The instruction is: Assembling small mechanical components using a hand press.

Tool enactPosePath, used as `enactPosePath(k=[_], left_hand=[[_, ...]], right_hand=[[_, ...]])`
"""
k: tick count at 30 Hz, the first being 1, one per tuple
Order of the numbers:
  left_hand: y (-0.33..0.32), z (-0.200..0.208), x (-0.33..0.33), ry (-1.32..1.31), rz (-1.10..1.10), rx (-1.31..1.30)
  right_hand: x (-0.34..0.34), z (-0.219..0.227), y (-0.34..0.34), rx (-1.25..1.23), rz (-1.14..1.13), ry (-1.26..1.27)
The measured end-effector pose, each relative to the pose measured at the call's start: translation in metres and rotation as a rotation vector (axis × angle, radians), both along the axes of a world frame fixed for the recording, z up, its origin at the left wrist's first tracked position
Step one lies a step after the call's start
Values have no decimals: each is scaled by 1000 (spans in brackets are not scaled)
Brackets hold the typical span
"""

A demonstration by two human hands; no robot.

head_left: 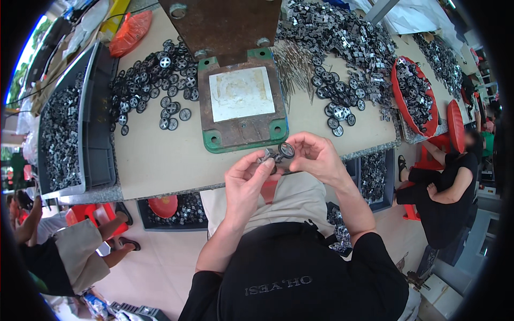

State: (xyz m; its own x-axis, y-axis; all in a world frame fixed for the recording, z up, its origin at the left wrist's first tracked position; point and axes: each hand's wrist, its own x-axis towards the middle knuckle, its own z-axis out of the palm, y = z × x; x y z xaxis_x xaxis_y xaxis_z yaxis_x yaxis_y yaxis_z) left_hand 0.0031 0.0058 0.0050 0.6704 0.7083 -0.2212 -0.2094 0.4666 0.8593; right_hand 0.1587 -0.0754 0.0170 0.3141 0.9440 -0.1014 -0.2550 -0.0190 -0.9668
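Wheeled part [279, 155] — long axis slanting upper-right.

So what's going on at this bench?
A person is working with bare hands just in front of a green-edged metal machine base. The left hand pinches a small silver metal piece; the right hand is at a black-rimmed spoked wheel beside it. Loose wheels lie on both sides, with thin metal rods at right.
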Motion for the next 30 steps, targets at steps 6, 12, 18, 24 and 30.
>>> enactPosePath(k=[6, 12, 18, 24, 30], left_hand=[[12, 18, 4, 18, -139, 181], [76, 25, 20, 309, 147, 649], [113, 15, 49, 422, 298, 777], [113, 15, 59, 553, 381, 996], [111, 26, 52, 475, 408, 1072]], right_hand=[[6, 21, 10, -38, 53, -527], [9, 38, 36, 53, -60, -519], [18, 13, 33, -25, -142, -543], [38, 16, 22, -61, -192, -598], [85, 108, 18, 136, -314, -762]])
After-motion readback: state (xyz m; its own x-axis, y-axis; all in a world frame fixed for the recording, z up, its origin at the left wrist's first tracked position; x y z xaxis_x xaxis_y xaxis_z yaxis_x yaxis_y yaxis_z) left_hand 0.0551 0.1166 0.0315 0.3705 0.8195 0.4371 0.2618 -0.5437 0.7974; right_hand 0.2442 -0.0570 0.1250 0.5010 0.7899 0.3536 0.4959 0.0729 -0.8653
